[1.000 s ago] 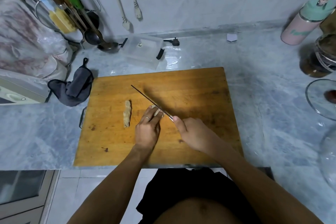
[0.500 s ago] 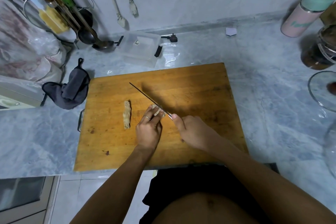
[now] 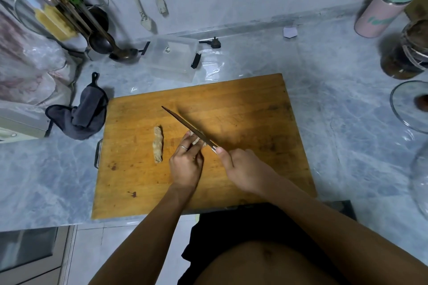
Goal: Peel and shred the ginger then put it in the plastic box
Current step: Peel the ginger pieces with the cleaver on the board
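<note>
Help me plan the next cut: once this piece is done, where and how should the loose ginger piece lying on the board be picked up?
Pinch the ginger piece across its narrow middle, coming from above with thumb and fingers on its long left and right sides. It lies flat on the cutting board, running away from the person, with bare board on both sides. The left hand is nearest to it.

Head camera looks steeply down, close over the cutting board (image 3: 231, 104) and counter (image 3: 335, 76)
</note>
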{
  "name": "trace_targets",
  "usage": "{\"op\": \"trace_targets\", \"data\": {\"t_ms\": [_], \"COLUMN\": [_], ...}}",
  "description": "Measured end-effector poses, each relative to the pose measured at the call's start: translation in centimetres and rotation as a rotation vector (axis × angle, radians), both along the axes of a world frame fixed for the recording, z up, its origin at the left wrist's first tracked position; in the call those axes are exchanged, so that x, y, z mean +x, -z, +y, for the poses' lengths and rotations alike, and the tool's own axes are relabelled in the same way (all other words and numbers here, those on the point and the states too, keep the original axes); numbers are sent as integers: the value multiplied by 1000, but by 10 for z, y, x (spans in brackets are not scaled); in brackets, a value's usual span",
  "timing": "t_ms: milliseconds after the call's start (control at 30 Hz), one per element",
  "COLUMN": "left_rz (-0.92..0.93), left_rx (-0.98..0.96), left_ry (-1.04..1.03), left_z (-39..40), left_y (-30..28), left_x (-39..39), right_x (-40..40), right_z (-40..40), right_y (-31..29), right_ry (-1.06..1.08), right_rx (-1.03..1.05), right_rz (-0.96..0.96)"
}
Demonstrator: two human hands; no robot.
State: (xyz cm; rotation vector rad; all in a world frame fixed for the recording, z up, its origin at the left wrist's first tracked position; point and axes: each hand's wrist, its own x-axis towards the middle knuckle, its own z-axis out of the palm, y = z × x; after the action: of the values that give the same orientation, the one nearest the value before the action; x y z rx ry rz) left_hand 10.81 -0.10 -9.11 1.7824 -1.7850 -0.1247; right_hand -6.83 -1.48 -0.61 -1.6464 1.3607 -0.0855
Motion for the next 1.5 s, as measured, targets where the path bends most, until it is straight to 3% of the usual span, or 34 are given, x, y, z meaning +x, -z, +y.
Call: {"op": "trace_targets", "data": {"t_ms": [334, 767, 1067, 1501], "left_rz": [37, 259, 61, 12], "left_rx": [7, 24, 27, -28], "left_ry": [-13, -97, -32, -86], "left_z": [2, 10, 11, 7], "left_y": [2, 4, -1, 2], "left_x": [1, -3, -6, -11], "right_x": [7, -34, -30, -35], "right_z": [1, -17, -9, -8], "right_y": [5, -8, -24, -25], "right_ry": [-6, 46, -38, -79], "right_rx": [-16, 39, 27, 85], "right_rz": [15, -54, -90, -90]}}
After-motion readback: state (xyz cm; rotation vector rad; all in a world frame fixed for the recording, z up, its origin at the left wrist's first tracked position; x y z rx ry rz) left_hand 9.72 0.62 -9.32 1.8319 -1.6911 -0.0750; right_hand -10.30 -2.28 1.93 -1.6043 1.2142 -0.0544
